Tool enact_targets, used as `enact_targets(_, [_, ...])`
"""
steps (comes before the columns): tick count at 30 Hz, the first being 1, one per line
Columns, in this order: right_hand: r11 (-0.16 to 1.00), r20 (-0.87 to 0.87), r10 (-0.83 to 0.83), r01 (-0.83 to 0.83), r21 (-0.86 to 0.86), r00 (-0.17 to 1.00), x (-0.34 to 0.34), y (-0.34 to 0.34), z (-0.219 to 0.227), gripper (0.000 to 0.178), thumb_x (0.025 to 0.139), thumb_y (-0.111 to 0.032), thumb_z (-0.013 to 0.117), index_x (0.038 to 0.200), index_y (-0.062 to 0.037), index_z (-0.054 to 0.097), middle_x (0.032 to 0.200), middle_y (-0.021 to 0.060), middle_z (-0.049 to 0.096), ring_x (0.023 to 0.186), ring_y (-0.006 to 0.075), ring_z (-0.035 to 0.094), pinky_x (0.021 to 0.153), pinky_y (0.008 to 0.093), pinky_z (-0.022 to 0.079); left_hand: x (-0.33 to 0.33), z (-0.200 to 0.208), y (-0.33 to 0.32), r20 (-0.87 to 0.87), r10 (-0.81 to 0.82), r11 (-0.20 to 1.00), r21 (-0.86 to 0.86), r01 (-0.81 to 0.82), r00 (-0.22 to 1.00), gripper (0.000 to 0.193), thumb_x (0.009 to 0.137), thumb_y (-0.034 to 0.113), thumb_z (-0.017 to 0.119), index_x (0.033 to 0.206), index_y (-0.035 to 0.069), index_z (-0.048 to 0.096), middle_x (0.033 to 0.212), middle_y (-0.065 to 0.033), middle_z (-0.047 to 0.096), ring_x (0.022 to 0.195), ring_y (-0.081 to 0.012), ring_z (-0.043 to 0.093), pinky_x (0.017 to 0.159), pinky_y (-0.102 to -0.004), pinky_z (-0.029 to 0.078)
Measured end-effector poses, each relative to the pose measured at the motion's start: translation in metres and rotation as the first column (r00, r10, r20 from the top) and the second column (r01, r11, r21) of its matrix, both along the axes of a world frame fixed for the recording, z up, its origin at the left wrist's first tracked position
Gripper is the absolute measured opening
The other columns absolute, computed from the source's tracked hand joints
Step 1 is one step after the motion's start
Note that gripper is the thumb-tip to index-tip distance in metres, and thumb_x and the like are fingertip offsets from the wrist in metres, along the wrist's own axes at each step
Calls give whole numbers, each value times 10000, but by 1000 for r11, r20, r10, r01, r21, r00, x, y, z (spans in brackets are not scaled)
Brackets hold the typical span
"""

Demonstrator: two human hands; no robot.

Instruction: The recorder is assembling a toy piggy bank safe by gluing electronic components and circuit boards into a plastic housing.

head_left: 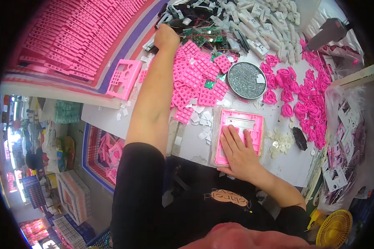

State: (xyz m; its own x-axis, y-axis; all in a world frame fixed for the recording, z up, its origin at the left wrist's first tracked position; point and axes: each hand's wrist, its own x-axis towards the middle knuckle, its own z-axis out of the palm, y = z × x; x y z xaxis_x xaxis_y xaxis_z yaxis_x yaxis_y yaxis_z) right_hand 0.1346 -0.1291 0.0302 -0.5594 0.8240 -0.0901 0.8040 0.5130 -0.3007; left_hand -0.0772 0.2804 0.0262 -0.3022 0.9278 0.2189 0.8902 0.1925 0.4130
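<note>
My right hand (239,155) is lying palm down on the pink shell (255,137), which is sitting hollow side up near the front edge of the table (191,145). Its fingers are spreading loosely, with a clear gap on one side, and they are pinching nothing; I judge that this flat touch is steadying the shell without squeezing its walls. A tan pad (215,143) is showing beneath the shell, probably sparing its face from the hard top.

My left arm is lying past the keypads (197,74), and my left hand (167,38) is resting at the far side, by the black parts (191,12). Its fingers are curling out of my view, so I cannot tell whether they are pinching anything.

Around the shell, small stuff is sitting in separate groups, likely so that I am finding each kind by place. The dish (229,81) is holding the grey bits (244,79), its rim presumably stopping them from scattering. Pink coils (284,79) are lying to its right, and white discs (280,145) are spreading just beside the shell. The green boards (201,35) are lying beyond the keypads. More shells (70,37) are standing in tight rows at upper left, seemingly to save room.
</note>
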Motion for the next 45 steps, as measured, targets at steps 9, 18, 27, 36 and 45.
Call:
enact_targets(9, [989, -493, 3, 70, 130, 870, 18, 16, 7, 807, 818, -476, 707, 1429, -10, 460, 1466, 204, 433, 1336, 363, 425, 1098, 542, 341, -25, 68, -47, 835, -543, 791, 543, -281, 86, 164, 872, 27, 672, 1026, 1, 623, 860, -62, 663, 730, -186, 635, 670, -306, 521])
enact_targets(18, [739, -700, -671, -303, -602, -245, 8, 56, 29, 479, 983, -344, 569, 1323, -15, 498, 1148, 100, 616, 992, 161, 604, 761, 307, 536, 17, 37, -274, -131, -840, 319, 666, 675, 526, 353, 605, -124, 672, 914, 46, 685, 911, -126, 603, 782, -292, 628, 660, -348, 520])
enact_targets(27, [798, -799, -599, -115, -592, -46, 33, 7, 20, 341, 896, 8, 654, 1214, 4, 529, 1019, 55, 597, 804, 100, 615, 679, 252, 552, 7, 17, -376, 953, -279, 797, 297, 526, -116, 540, 782, -44, 633, 1305, -25, 501, 1273, -109, 536, 1186, -201, 537, 1038, -378, 426])
enact_targets(36, [605, -566, -753, -15, -796, -335, 12, -15, 14, 167, 979, -127, 628, 999, 33, 671, 961, 120, 709, 780, 144, 674, 657, 262, 561, 36, 7, -378, 928, -211, 847, 331, 416, -308, 358, 1032, 100, 503, 1372, -4, 462, 1345, -141, 574, 1168, -239, 614, 1055, -426, 452])
enact_targets(45, [493, -573, -721, -292, -820, 391, 20, -50, 20, 148, 948, -146, 669, 950, -3, 708, 830, 63, 726, 676, 92, 668, 606, 239, 533, 29, 14, -367, 901, 75, 901, 123, 416, -428, 165, 1077, 251, 426, 1139, 105, 470, 1018, -81, 649, 563, -143, 501, 499, -280, 454])
